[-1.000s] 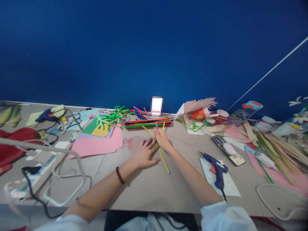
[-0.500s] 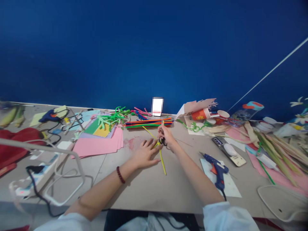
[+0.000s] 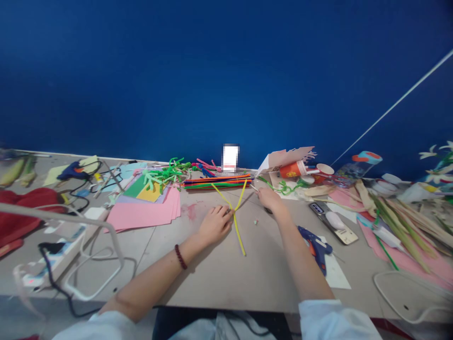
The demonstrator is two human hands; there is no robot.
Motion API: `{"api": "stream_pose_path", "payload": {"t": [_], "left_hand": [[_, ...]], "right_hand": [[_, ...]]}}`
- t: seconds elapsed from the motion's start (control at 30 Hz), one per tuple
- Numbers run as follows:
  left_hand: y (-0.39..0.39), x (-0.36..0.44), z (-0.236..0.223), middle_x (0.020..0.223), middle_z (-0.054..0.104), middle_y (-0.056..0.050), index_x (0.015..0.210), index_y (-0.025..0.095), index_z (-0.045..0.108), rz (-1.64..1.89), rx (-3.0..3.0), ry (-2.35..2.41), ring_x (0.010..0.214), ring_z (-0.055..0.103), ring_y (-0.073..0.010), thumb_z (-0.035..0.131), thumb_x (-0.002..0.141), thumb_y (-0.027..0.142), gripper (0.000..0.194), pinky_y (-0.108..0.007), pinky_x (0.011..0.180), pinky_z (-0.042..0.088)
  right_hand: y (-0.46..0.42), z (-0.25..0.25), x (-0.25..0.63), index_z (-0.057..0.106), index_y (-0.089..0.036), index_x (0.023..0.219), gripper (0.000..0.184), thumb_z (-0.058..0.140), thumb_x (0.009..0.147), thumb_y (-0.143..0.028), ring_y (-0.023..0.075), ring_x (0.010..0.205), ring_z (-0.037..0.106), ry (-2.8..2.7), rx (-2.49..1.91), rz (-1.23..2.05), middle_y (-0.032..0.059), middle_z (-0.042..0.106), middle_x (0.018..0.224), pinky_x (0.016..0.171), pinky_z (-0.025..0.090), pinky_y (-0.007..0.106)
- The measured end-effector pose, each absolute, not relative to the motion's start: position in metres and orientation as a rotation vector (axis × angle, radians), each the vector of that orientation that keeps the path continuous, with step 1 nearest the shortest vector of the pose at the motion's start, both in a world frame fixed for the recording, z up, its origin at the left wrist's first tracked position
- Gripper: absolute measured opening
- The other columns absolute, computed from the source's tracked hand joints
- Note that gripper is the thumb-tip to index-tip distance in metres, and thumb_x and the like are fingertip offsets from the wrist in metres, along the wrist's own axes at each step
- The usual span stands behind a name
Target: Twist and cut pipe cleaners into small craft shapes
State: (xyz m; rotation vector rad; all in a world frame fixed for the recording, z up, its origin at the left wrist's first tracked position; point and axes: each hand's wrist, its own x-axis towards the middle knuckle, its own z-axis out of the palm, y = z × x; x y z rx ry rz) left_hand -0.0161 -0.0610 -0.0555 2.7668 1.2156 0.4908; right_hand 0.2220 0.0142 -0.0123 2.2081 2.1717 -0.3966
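Yellow pipe cleaners lie on the table in a Y shape, two arms pointing away from me and one towards me. At their junction, my left hand rests palm down, its fingers drawn together and curled against the yellow stems. My right hand is to the right of the Y, apart from it, with fingers closed round scissors. The blades point left and away; the dark handle is mostly hidden under the hand. A small pale scrap lies between my hands.
Behind the Y lies a bundle of coloured pipe cleaners. Pink paper sheets and green twisted stems are at left, beside a power strip. At right are a glue gun, a phone and paper cups.
My right hand has moved right with the scissors, away from the yellow pipe cleaners. My left hand's spread fingers have drawn together. The Y's right arm and the pale scrap now show.
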Motion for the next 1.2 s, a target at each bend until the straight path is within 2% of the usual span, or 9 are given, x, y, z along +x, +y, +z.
{"api": "stream_pose_path", "payload": {"t": [0.3, 0.57, 0.77, 0.8, 0.87, 0.93, 1.0, 1.1, 1.2], "left_hand": [[-0.054, -0.025, -0.065, 0.087, 0.06, -0.006, 0.094, 0.019, 0.064, 0.621, 2.58, 1.226, 0.087, 0.053, -0.0196, 0.045, 0.09, 0.021, 0.019, -0.033, 0.077, 0.042], [-0.053, -0.03, -0.061, 0.087, 0.063, -0.007, 0.088, 0.018, 0.063, 0.691, 2.563, 1.226, 0.088, 0.056, -0.0199, 0.046, 0.089, 0.019, 0.018, -0.033, 0.078, 0.044], [-0.052, -0.029, -0.063, 0.084, 0.064, -0.005, 0.09, 0.018, 0.058, 0.824, 2.35, 1.29, 0.08, 0.058, -0.0179, 0.045, 0.086, 0.015, 0.014, -0.031, 0.074, 0.045], [-0.052, -0.029, -0.063, 0.084, 0.063, -0.004, 0.091, 0.018, 0.057, 0.868, 2.284, 1.284, 0.079, 0.058, -0.0171, 0.045, 0.086, 0.015, 0.014, -0.031, 0.073, 0.046], [-0.052, -0.029, -0.063, 0.084, 0.062, -0.003, 0.091, 0.018, 0.056, 0.967, 2.134, 1.247, 0.077, 0.058, -0.0158, 0.045, 0.086, 0.017, 0.012, -0.029, 0.071, 0.046], [-0.052, -0.027, -0.062, 0.084, 0.061, -0.003, 0.089, 0.018, 0.055, 1.043, 1.971, 1.168, 0.075, 0.057, -0.0146, 0.046, 0.086, 0.022, 0.01, -0.028, 0.069, 0.047], [-0.052, -0.026, -0.06, 0.083, 0.06, -0.003, 0.089, 0.018, 0.055, 1.065, 1.803, 1.063, 0.073, 0.057, -0.0138, 0.049, 0.086, 0.029, 0.013, -0.027, 0.067, 0.047], [-0.053, -0.024, -0.059, 0.079, 0.058, -0.002, 0.095, 0.017, 0.054, 1.076, 1.613, 0.961, 0.072, 0.056, -0.013, 0.056, 0.083, 0.035, 0.021, -0.025, 0.065, 0.046], [-0.052, -0.025, -0.058, 0.076, 0.056, 0.0, 0.101, 0.017, 0.054, 1.096, 1.603, 0.962, 0.068, 0.053, -0.0113, 0.065, 0.077, 0.035, 0.031, -0.023, 0.062, 0.043]], "right_hand": [[0.016, -0.021, 0.216, 0.061, -0.013, 0.103, 0.023, 0.045, 0.091, -0.024, 0.0221, 0.098, 0.059, 2.246, 2.221, -0.354, 0.0144, 0.063, 0.108, 0.077, 0.04, 0.027], [0.017, -0.028, 0.217, 0.06, -0.012, 0.104, 0.021, 0.052, 0.087, -0.021, 0.0216, 0.102, 0.055, 2.311, 2.224, -0.313, 0.0137, 0.06, 0.109, 0.083, 0.038, 0.027], [0.007, -0.022, 0.211, 0.061, -0.011, 0.106, 0.027, 0.056, 0.079, -0.015, 0.0257, 0.111, 0.049, 2.476, 2.162, -0.25, 0.0159, 0.056, 0.113, 0.092, 0.037, 0.033], [0.005, -0.02, 0.209, 0.062, -0.012, 0.105, 0.029, 0.057, 0.077, -0.014, 0.0248, 0.109, 0.049, 2.556, 2.104, -0.355, 0.0151, 0.056, 0.112, 0.091, 0.038, 0.033], [0.001, -0.017, 0.202, 0.063, -0.014, 0.103, 0.028, 0.059, 0.075, -0.016, 0.0208, 0.098, 0.054, 2.665, 1.934, -0.785, 0.0117, 0.06, 0.105, 0.085, 0.041, 0.03], [-0.003, -0.015, 0.192, 0.063, -0.016, 0.105, 0.03, 0.061, 0.077, -0.027, 0.016, 0.08, 0.056, 2.615, 1.715, -1.37, 0.0066, 0.063, 0.093, 0.071, 0.044, 0.027], [-0.008, -0.014, 0.181, 0.061, -0.018, 0.109, 0.038, 0.061, 0.078, -0.04, 0.0125, 0.068, 0.053, 2.495, 1.493, -1.838, 0.0032, 0.062, 0.083, 0.058, 0.04, 0.023], [-0.013, -0.015, 0.166, 0.065, -0.014, 0.089, 0.038, 0.064, 0.073, -0.048, 0.009, 0.059, 0.047, 2.449, 1.408, -2.15, -0.0003, 0.057, 0.07, 0.053, 0.033, 0.021], [-0.014, -0.016, 0.161, 0.063, -0.013, 0.073, 0.038, 0.067, 0.069, -0.05, 0.0077, 0.055, 0.041, 2.459, 1.513, -2.197, -0.0028, 0.052, 0.061, 0.052, 0.029, 0.022]]}}
